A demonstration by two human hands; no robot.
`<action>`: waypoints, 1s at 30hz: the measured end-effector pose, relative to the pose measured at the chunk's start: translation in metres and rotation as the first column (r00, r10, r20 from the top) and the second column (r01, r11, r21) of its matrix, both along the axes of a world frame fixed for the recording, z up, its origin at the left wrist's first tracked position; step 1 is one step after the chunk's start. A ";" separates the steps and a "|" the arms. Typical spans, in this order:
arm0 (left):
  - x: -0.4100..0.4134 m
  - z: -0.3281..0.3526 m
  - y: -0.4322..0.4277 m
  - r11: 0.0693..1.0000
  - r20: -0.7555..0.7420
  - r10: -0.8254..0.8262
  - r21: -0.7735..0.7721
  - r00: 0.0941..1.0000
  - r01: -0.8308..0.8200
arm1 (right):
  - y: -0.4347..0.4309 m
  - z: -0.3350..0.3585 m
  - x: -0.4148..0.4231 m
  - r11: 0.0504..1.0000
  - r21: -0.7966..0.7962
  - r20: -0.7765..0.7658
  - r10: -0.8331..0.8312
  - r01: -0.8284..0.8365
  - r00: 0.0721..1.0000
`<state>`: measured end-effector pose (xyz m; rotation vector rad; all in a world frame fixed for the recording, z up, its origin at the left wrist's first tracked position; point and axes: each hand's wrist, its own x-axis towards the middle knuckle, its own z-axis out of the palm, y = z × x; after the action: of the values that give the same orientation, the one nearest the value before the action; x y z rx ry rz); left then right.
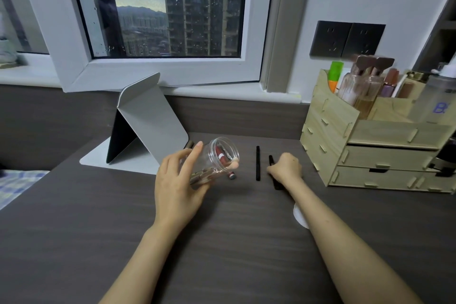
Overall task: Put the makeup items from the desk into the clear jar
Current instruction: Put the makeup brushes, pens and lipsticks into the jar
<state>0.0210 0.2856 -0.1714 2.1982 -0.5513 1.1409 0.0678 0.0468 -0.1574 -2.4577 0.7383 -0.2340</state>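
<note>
Head view | left hand [176,180] fingers wrapping tilted clear jar [215,161] | right hand [286,168] fingers pinching black pen [275,175] | risk: contents spilling through tipped mouth.

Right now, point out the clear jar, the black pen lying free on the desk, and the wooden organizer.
clear jar [217,159], head view, on its transparent side wall.
black pen [258,164], head view, mid-barrel.
wooden organizer [392,153], head view, on a drawer front.
</note>
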 end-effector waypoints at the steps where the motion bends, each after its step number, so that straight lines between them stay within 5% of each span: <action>1: 0.000 0.000 0.000 1.000 0.000 -0.003 -0.002 1.000 0.003 | -0.005 0.001 -0.001 0.997 0.073 0.020 -0.019 0.017 1.000; 5: 0.001 -0.002 -0.001 1.000 0.004 -0.005 0.019 1.000 0.005 | -0.012 0.027 -0.023 0.795 0.584 0.398 -0.106 -0.163 0.911; 10: 0.001 -0.004 -0.003 0.999 0.025 -0.009 0.040 1.000 0.008 | 0.024 0.074 -0.086 0.574 0.506 0.796 -0.023 -0.644 0.605; 15: -0.002 -0.003 -0.005 0.999 0.031 -0.009 0.039 0.999 0.008 | 0.065 0.060 -0.103 0.683 0.262 0.827 0.206 -0.682 0.523; 20: -0.004 -0.002 -0.004 0.999 0.030 -0.021 0.050 0.999 0.020 | 0.071 0.032 -0.092 0.857 0.002 0.730 0.350 -0.515 0.587; 24: -0.002 -0.005 -0.005 0.996 0.042 -0.030 0.079 0.999 0.026 | 0.070 0.023 -0.086 0.819 -0.221 0.671 0.521 -0.529 0.527; 28: -0.001 -0.005 -0.005 0.998 0.031 -0.015 0.060 0.999 0.013 | 0.063 0.022 -0.080 0.824 0.056 0.793 0.307 -0.564 0.527; 30: -0.001 -0.005 -0.004 0.999 0.019 -0.004 0.033 1.000 0.003 | 0.051 0.018 -0.065 0.866 0.247 0.777 0.092 -0.436 0.622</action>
<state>0.0202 0.2820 -0.1759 2.2156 -0.5857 1.1594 0.0027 0.0977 -0.1390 -1.7638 0.0185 -0.8238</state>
